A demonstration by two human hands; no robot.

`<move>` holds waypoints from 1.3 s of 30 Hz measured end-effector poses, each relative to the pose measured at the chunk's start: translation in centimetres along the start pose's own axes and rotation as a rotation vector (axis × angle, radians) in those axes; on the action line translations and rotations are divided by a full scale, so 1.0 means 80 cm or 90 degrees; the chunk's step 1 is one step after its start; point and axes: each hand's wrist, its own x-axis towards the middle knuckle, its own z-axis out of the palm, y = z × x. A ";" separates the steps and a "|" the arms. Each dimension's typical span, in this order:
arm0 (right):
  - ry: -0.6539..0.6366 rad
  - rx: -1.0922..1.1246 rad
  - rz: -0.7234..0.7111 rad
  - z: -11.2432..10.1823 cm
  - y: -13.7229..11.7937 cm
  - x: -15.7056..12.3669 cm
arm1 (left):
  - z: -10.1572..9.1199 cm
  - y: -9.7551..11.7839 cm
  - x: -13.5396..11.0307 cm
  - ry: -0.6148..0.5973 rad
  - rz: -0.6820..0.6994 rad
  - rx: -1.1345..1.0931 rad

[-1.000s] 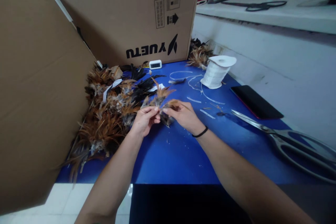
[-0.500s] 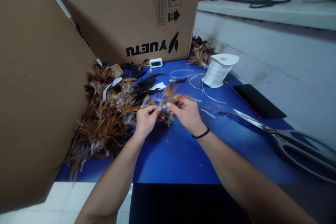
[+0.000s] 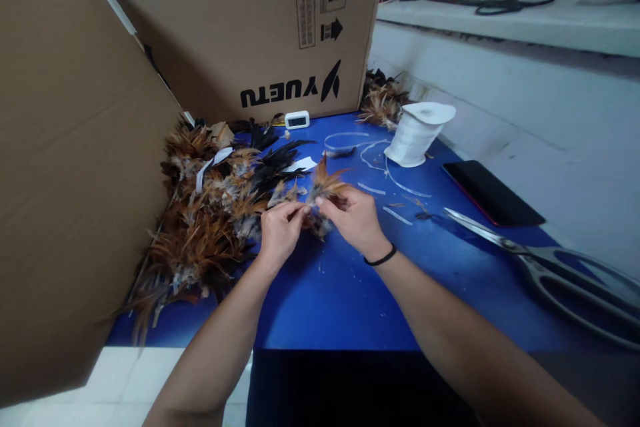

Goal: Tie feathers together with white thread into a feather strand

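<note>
Over the blue table (image 3: 345,307), the right hand (image 3: 357,217) pinches feathers (image 3: 326,181); the left hand (image 3: 281,228) pinches too, contents unclear; low grip should steady them

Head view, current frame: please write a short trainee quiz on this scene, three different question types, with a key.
1. On which wrist is the black band worn?
2. True or false: the white spool stands on the blue table.
3. What does the right hand hold?
A) the phone
B) brown feathers
C) the large scissors

Key:
1. The right.
2. True.
3. B.
</note>
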 end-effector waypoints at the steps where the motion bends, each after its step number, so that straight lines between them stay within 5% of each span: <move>1: 0.000 -0.014 -0.013 0.000 0.001 -0.001 | 0.000 0.001 0.000 -0.002 0.011 0.015; 17: -0.055 -0.104 -0.039 -0.003 -0.001 0.001 | -0.003 0.003 0.002 -0.008 0.176 0.174; 26: -0.020 0.076 0.045 -0.007 -0.007 0.004 | 0.002 -0.005 0.007 -0.071 -0.217 -0.317; 39: -0.149 0.081 0.096 -0.005 -0.002 0.003 | -0.004 -0.003 0.009 -0.106 -0.220 -0.410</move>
